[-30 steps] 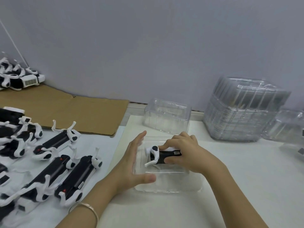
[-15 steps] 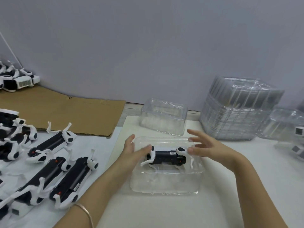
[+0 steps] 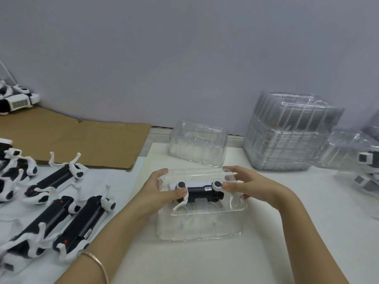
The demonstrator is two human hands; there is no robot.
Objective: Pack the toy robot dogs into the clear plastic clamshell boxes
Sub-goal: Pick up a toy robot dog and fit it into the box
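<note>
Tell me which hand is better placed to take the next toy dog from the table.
Left. The loose toy dogs lie beside the left hand. The right hand holds the box's far end, with the box between.

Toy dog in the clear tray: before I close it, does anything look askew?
Nothing stands out. The black-and-white toy robot dog lies level along the clear plastic clamshell tray, legs pointing toward the near wall; full seating cannot be judged.
</note>
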